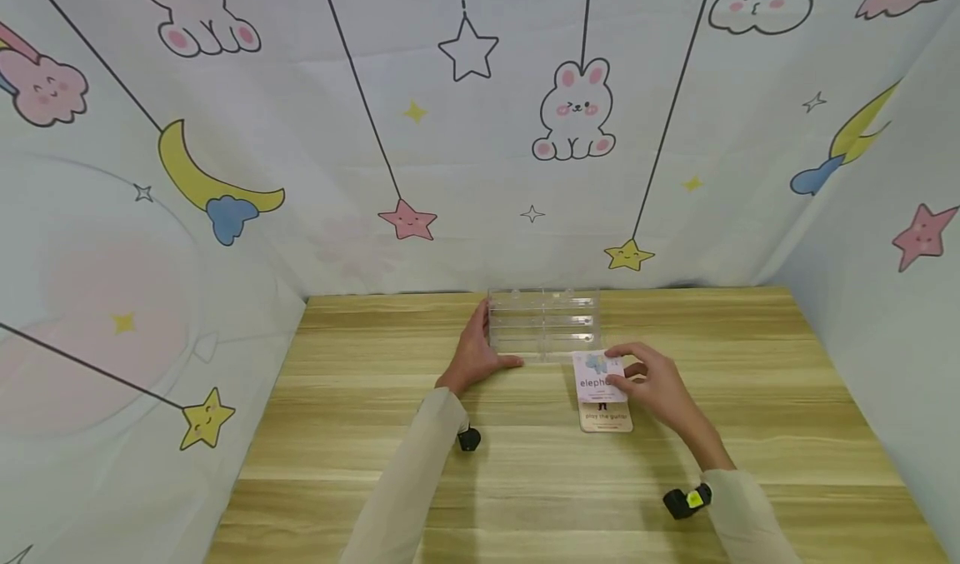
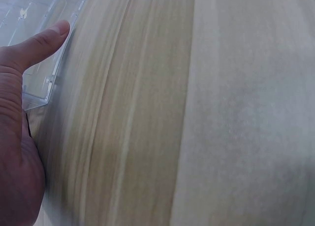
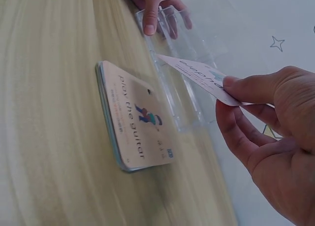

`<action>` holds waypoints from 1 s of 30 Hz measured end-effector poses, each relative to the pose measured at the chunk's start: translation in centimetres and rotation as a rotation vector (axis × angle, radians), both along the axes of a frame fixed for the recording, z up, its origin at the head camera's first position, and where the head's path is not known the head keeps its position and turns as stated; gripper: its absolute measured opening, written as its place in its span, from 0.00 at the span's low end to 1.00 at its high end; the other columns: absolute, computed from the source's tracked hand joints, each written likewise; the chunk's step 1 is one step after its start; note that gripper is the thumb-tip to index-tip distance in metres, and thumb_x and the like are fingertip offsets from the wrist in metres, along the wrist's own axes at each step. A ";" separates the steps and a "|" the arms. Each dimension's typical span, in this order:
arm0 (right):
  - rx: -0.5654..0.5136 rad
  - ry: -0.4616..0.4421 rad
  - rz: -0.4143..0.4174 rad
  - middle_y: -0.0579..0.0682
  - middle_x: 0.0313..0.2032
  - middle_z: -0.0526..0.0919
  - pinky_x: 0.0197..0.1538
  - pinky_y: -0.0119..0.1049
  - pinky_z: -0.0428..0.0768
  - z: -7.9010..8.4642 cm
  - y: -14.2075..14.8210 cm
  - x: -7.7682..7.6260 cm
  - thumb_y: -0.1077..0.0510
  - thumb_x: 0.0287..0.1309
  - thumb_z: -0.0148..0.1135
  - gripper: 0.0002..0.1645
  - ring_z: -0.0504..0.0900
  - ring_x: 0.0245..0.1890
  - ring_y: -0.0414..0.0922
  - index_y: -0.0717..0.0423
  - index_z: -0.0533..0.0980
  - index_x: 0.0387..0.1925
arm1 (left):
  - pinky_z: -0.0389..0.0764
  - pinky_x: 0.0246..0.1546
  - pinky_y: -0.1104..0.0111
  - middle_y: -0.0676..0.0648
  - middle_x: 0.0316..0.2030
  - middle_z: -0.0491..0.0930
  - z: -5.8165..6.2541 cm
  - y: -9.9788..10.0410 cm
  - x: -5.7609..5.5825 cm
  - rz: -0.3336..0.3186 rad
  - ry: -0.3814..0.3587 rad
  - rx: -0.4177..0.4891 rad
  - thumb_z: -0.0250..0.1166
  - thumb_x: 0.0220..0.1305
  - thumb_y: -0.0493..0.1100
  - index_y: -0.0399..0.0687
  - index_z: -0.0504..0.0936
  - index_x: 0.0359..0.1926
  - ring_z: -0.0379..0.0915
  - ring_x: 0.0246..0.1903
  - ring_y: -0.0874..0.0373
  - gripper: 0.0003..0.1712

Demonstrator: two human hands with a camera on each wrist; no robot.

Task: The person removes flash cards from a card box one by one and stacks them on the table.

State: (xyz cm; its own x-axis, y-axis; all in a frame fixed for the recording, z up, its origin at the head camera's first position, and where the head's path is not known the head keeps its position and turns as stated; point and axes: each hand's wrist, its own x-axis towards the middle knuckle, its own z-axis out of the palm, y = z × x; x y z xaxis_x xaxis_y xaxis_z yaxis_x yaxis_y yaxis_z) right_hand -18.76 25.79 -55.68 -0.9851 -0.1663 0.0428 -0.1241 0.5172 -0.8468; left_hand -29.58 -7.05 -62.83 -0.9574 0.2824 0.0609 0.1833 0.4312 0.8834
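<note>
My right hand (image 1: 654, 385) pinches a flashcard (image 1: 592, 378) printed with "elephant" by its edge, thumb on top and fingers beneath. The card is raised and tilted above a stack of flashcards (image 3: 136, 116), whose top card reads "play the guitar". Behind the stack lies a clear plastic organizer box (image 1: 543, 322) with several compartments in two columns. My left hand (image 1: 480, 351) grips the box at its left end, thumb along the front edge and fingers along the side. In the left wrist view the thumb (image 2: 47, 43) rests over the box's rim.
The wood-grain table (image 1: 337, 431) meets a white cloth backdrop (image 1: 480, 172) with cartoon bunnies, stars and moons just behind the box. Cloth also hangs at the left and right sides. A black camera (image 1: 469, 439) sits at the left wrist, another camera (image 1: 684, 501) at the right.
</note>
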 end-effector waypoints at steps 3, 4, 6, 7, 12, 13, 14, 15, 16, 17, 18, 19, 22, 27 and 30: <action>-0.009 -0.020 0.000 0.61 0.57 0.80 0.37 0.31 0.84 -0.4 0.3 0.5 0.68 0.60 0.73 0.23 0.86 0.41 0.51 0.58 0.80 0.57 | 0.62 0.74 0.64 0.42 0.80 0.52 0.0 0.0 0.0 0.000 0.006 0.001 0.89 0.41 0.46 0.49 0.43 0.83 0.52 0.77 0.52 0.79; -0.010 -0.027 0.000 0.61 0.57 0.80 0.37 0.31 0.84 -0.5 0.4 0.7 0.68 0.60 0.73 0.23 0.86 0.41 0.51 0.58 0.80 0.57 | 0.62 0.74 0.65 0.42 0.80 0.52 0.0 0.0 0.0 0.000 0.007 -0.001 0.89 0.41 0.46 0.49 0.43 0.83 0.52 0.77 0.52 0.79; -0.013 -0.043 -0.002 0.61 0.57 0.80 0.37 0.31 0.84 -0.9 0.5 1.0 0.68 0.60 0.73 0.23 0.87 0.41 0.50 0.59 0.80 0.56 | 0.62 0.74 0.65 0.42 0.80 0.52 0.0 0.0 0.0 0.001 0.009 -0.001 0.90 0.41 0.46 0.49 0.43 0.83 0.53 0.77 0.52 0.79; -0.016 -0.053 -0.003 0.62 0.57 0.80 0.37 0.31 0.84 -1.0 0.5 1.1 0.68 0.60 0.74 0.23 0.87 0.41 0.50 0.59 0.80 0.56 | 0.62 0.74 0.65 0.42 0.80 0.52 0.0 0.0 0.0 0.002 0.010 -0.003 0.90 0.41 0.46 0.50 0.43 0.83 0.53 0.77 0.52 0.79; -0.037 -0.098 -0.002 0.64 0.58 0.80 0.37 0.31 0.85 -2.0 0.6 1.7 0.67 0.60 0.74 0.22 0.88 0.43 0.51 0.61 0.80 0.56 | 0.62 0.74 0.65 0.43 0.80 0.53 -0.1 -0.1 0.0 0.005 0.006 0.007 0.90 0.40 0.46 0.50 0.44 0.83 0.53 0.77 0.53 0.79; -0.038 -0.102 -0.005 0.64 0.57 0.80 0.37 0.31 0.85 -2.1 0.6 1.8 0.68 0.60 0.74 0.22 0.88 0.44 0.52 0.61 0.80 0.56 | 0.62 0.74 0.65 0.42 0.80 0.53 -0.1 -0.1 0.0 0.005 0.007 0.010 0.90 0.40 0.46 0.50 0.44 0.83 0.53 0.77 0.53 0.79; -0.032 -0.103 -0.006 0.64 0.57 0.80 0.38 0.31 0.85 -2.3 0.7 1.9 0.67 0.60 0.73 0.22 0.88 0.44 0.53 0.60 0.80 0.56 | 0.62 0.74 0.65 0.43 0.80 0.53 -0.1 -0.1 0.0 0.006 0.005 0.010 0.90 0.40 0.46 0.50 0.44 0.83 0.53 0.77 0.53 0.79; -0.027 -0.100 -0.008 0.64 0.57 0.80 0.38 0.31 0.84 -2.4 0.7 2.0 0.67 0.60 0.74 0.22 0.88 0.45 0.54 0.61 0.80 0.55 | 0.62 0.74 0.66 0.43 0.80 0.53 -0.1 0.0 0.0 0.007 0.004 0.009 0.90 0.40 0.47 0.50 0.43 0.83 0.53 0.77 0.53 0.79; -0.016 -0.094 -0.009 0.64 0.57 0.80 0.38 0.31 0.84 -2.6 0.7 2.0 0.67 0.60 0.74 0.22 0.88 0.45 0.54 0.61 0.80 0.55 | 0.62 0.74 0.66 0.43 0.80 0.52 -0.1 0.0 0.0 0.007 0.002 0.007 0.90 0.40 0.47 0.50 0.43 0.84 0.53 0.77 0.53 0.79; -0.003 -0.089 -0.008 0.64 0.57 0.81 0.38 0.31 0.84 -2.7 0.7 2.1 0.67 0.60 0.74 0.22 0.88 0.45 0.53 0.60 0.80 0.55 | 0.62 0.74 0.66 0.43 0.80 0.52 -0.1 0.0 -0.1 0.007 0.002 0.006 0.90 0.40 0.47 0.50 0.43 0.84 0.52 0.77 0.53 0.80; 0.013 -0.080 -0.011 0.63 0.56 0.81 0.37 0.31 0.83 -2.9 0.7 2.1 0.67 0.59 0.74 0.22 0.87 0.44 0.53 0.60 0.80 0.54 | 0.62 0.74 0.65 0.43 0.80 0.52 -0.2 0.0 -0.1 0.006 0.004 0.005 0.90 0.40 0.47 0.50 0.43 0.84 0.52 0.77 0.53 0.80; 0.032 -0.070 -0.014 0.63 0.55 0.82 0.36 0.31 0.82 -3.0 0.6 2.1 0.67 0.59 0.74 0.21 0.87 0.42 0.51 0.60 0.80 0.54 | 0.62 0.74 0.65 0.43 0.80 0.52 -0.2 0.0 -0.1 0.005 0.005 0.003 0.90 0.40 0.47 0.50 0.43 0.84 0.52 0.77 0.53 0.80; 0.095 -0.026 -0.012 0.61 0.51 0.83 0.34 0.31 0.79 -3.5 0.6 2.1 0.66 0.58 0.76 0.22 0.84 0.37 0.47 0.60 0.81 0.53 | 0.62 0.74 0.64 0.43 0.80 0.52 -0.2 0.0 0.0 0.004 0.009 0.006 0.90 0.40 0.47 0.50 0.43 0.84 0.52 0.77 0.52 0.80; 0.165 0.052 0.000 0.57 0.48 0.82 0.32 0.31 0.77 -4.1 0.6 2.1 0.67 0.56 0.77 0.22 0.78 0.33 0.43 0.61 0.81 0.52 | 0.62 0.74 0.64 0.43 0.80 0.52 -0.2 0.0 -0.1 0.004 0.011 0.008 0.90 0.40 0.48 0.51 0.43 0.84 0.53 0.77 0.52 0.79; 0.182 0.086 0.008 0.56 0.49 0.81 0.31 0.31 0.74 -4.2 0.5 2.2 0.67 0.54 0.78 0.22 0.74 0.31 0.44 0.62 0.82 0.51 | 0.62 0.74 0.66 0.43 0.80 0.52 -0.2 0.0 -0.1 0.004 0.008 0.002 0.90 0.40 0.48 0.51 0.43 0.84 0.53 0.77 0.53 0.79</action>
State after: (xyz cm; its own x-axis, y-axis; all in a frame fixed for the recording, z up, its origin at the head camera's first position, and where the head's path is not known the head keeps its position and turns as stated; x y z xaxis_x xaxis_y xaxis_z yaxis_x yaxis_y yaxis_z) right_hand -16.56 26.27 -59.90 -0.9778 -0.1869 0.0951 -0.1966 0.6591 -0.7259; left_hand -29.68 -7.07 -63.05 -0.9578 0.2788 0.0692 0.1889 0.4300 0.8828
